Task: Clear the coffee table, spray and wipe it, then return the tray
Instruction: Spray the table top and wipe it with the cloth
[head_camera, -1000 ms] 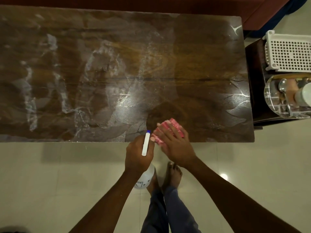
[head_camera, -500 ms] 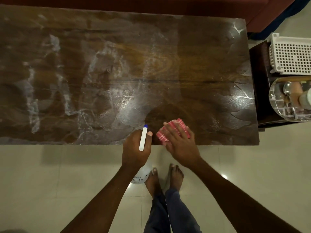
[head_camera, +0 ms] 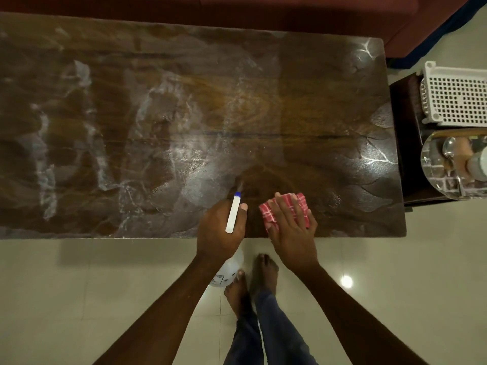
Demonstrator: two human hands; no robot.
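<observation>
My left hand (head_camera: 220, 230) grips the spray bottle (head_camera: 233, 215) over the near edge of the bench (head_camera: 237, 114); my right hand (head_camera: 291, 231), fingers flat, presses the cloth (head_camera: 268, 215) there.

the floor (head_camera: 79, 299) is laid with pale cream tiles, glossy, with thin grout lines. a small round glare (head_camera: 346, 281) of light shines on a tile at the lower right. a long dark wooden counter (head_camera: 303, 101) with swirling grain fills the upper half, its top streaked with whitish smears on the left and middle. along its far edge runs a dark red sofa (head_camera: 237, 11). just beside the counter's right end stands a low, dark side table (head_camera: 403, 143), carrying a white perforated basket (head_camera: 458, 98).
</observation>
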